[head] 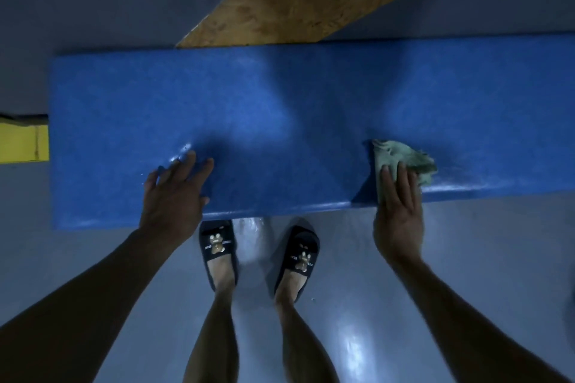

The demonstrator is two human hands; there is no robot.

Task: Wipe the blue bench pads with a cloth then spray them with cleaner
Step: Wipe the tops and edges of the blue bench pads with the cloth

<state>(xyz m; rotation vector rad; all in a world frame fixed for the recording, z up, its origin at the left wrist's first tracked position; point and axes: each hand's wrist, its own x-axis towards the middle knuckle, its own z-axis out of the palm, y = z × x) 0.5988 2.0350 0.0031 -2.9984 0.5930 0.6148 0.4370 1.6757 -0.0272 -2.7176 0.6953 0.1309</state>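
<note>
Wiping step in hand. Right hand (pixel 399 211), fingers straight, presses the green cloth (pixel 401 160) on the blue bench pad (pixel 280 102); left hand (pixel 174 193) rests flat, fingers spread. Next: sweep cloth across the unwiped surface.

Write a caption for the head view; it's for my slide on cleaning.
Right hand presses a green cloth on the blue bench pad; left hand rests flat.

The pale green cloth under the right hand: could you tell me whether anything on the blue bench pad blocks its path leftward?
Only the left hand, resting flat near the front edge of the blue bench pad. Between it and the pale green cloth under the right hand, the pad surface is bare.
</note>
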